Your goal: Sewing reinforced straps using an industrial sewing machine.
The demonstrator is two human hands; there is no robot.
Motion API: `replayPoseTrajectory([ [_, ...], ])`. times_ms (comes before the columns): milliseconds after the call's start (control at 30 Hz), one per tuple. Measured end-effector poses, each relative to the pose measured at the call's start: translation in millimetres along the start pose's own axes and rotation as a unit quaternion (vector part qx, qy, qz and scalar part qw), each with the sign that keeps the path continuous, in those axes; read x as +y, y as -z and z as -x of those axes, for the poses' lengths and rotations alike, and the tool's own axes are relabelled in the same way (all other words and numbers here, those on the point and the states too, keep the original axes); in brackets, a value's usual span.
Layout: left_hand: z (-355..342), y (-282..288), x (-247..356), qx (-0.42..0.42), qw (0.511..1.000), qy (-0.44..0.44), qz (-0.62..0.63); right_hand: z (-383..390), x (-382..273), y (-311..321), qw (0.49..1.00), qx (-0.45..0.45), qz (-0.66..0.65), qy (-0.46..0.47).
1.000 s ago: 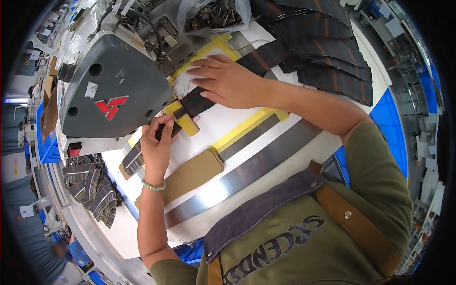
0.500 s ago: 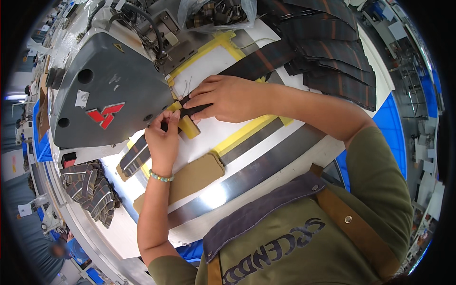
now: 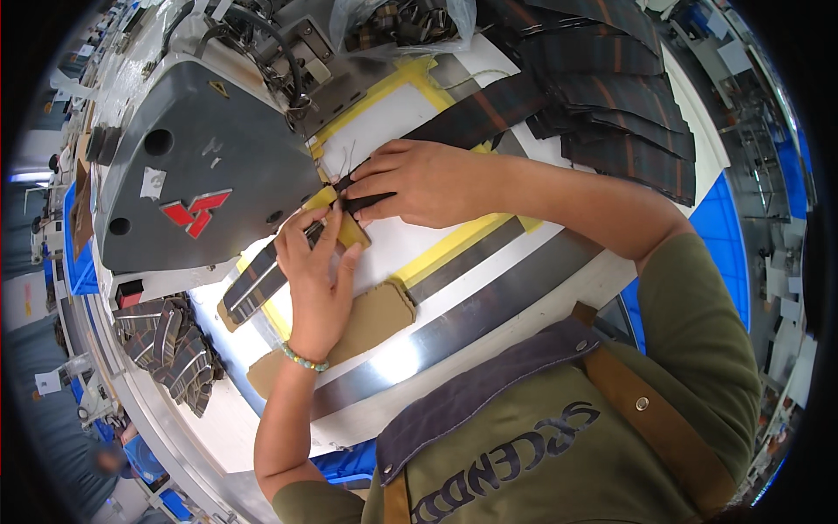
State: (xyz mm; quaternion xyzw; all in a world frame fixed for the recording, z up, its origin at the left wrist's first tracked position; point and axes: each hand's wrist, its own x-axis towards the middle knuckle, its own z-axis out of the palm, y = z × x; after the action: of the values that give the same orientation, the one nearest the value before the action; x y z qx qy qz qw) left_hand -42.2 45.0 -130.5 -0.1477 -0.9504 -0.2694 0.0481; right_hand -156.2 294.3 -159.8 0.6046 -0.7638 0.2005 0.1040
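Note:
My right hand point(image 3: 436, 185) lies palm down beside the grey sewing machine head point(image 3: 205, 166), its fingers and thumb closed around the dark plaid fabric strip point(image 3: 484, 113). Part of the strip shows black between index finger and thumb. My left hand point(image 3: 316, 284) rests at the same spot from the near side, fingertips on the fabric, thumb stretched away from the fingers. Left of it a plaid strip with pale stripes point(image 3: 255, 284) extends toward the table edge. A yellow-covered block point(image 3: 353, 232) sits under the fingertips. The machine head and my fingers hide the stitching spot.
Dark plaid pieces point(image 3: 624, 105) are fanned out at the far right. A clear bag with plaid pieces point(image 3: 401, 26) stands at the back. Striped plaid pieces point(image 3: 170, 349) are heaped at the left. Brown cardboard point(image 3: 367, 319) lies near me. Blue bins flank the table.
My left hand has shifted right and loosened from a pinch, its thumb now apart from the fingers. My right hand has barely moved.

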Motion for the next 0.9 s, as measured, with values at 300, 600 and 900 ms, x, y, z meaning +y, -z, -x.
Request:
replayPoseTrajectory([
  [300,-7,-4,1,-0.014,0.996,-0.046,-0.072,-3,-5,-11,0.998,0.059,-0.007,-0.033],
  [600,-22,-4,-16,0.017,0.998,-0.023,-0.056,-4,-7,-12,0.999,0.026,0.038,-0.025],
  [900,4,8,-36,0.036,0.972,-0.049,-0.229,-1,-7,-14,0.998,0.033,0.022,-0.042],
])
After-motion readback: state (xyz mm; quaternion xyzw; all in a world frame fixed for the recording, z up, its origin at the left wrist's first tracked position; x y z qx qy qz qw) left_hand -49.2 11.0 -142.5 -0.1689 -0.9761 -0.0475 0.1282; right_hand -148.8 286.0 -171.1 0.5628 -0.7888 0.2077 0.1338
